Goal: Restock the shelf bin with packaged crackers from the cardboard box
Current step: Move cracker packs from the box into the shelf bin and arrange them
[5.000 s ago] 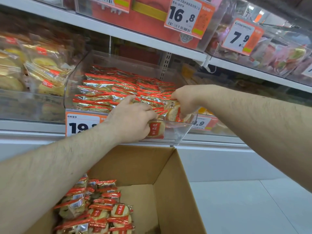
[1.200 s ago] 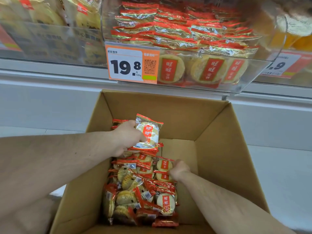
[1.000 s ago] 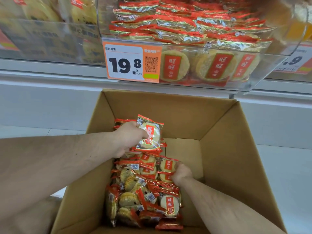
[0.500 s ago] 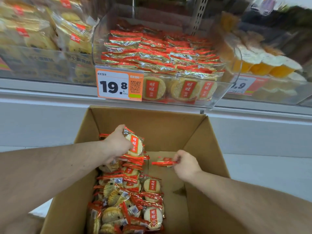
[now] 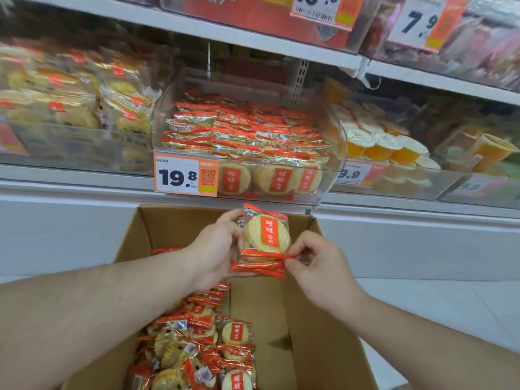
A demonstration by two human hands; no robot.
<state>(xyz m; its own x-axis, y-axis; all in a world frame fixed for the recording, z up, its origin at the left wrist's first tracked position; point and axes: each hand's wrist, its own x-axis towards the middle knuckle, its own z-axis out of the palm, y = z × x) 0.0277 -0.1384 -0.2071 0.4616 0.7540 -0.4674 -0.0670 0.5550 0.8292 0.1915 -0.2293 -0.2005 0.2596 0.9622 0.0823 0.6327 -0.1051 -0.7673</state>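
Both hands meet above the open brown cardboard box, sharing a small stack of clear-and-red packaged round crackers. Left hand has its grip closed round the stack from the left side, fingers curled behind the packets and thumb toward the front. Right hand pinches the red crimped bottom edge of the packets between thumb and forefinger, its other fingers loosely curled.

The held stack stands upright, its top edge just below the front lip of the clear plastic shelf bin, not touching it. That bin is filled with rows of the same red-edged packets almost to its front wall; more room shows toward its back, under the white upper shelf. An orange-and-white price tag reading 19.8 hangs on the bin's front left.

Inside the box, loose cracker packets pile against the left wall, while the right half of the floor is bare cardboard. The box's far edge sits just under the white shelf ledge. To the right, pale floor tiles lie open beside the box. Neighbouring bins hold yellow cakes in clear wrappers on the left and orange jelly cups on the right.
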